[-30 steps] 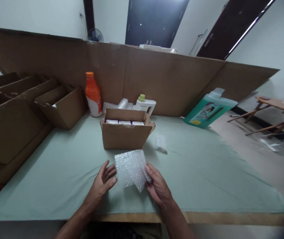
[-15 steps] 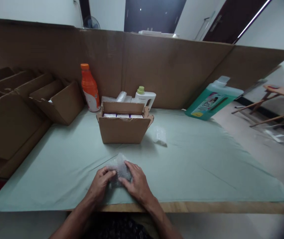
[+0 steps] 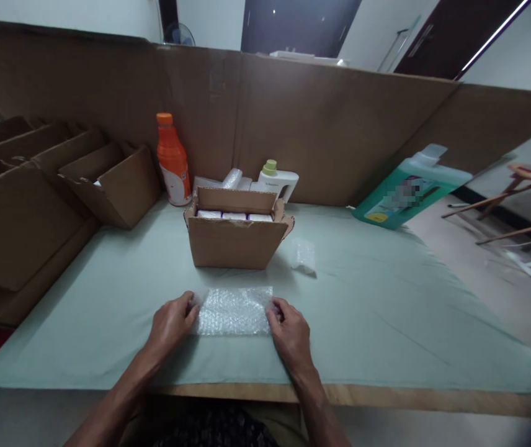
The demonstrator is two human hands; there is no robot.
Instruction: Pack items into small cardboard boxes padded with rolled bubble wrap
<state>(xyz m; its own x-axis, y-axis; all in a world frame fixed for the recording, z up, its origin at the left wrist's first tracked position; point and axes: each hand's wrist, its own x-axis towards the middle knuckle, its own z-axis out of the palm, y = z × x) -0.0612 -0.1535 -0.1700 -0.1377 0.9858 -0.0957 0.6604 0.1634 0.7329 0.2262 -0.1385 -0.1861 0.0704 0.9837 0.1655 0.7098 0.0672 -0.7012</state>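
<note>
A clear sheet of bubble wrap point(image 3: 234, 311) is stretched flat between my hands, low over the front of the cloth-covered table. My left hand point(image 3: 172, 318) is closed on its left end, and my right hand point(image 3: 290, 329) pinches the right end. Just beyond the sheet stands an open cardboard box point(image 3: 229, 243) with several white-topped packs point(image 3: 234, 216) side by side inside. A smaller piece of bubble wrap point(image 3: 304, 256) lies to the right of the box.
Behind the box are an orange bottle point(image 3: 173, 161) and a white jug with a green cap point(image 3: 280, 181). A teal liquid jug point(image 3: 405, 189) leans at the right. Cardboard bins point(image 3: 111, 186) line the left, and a tall cardboard panel point(image 3: 321, 130) closes the back.
My hands have moved apart, and the bunched bubble wrap between them is now spread into a flat strip. The view has shifted slightly.
</note>
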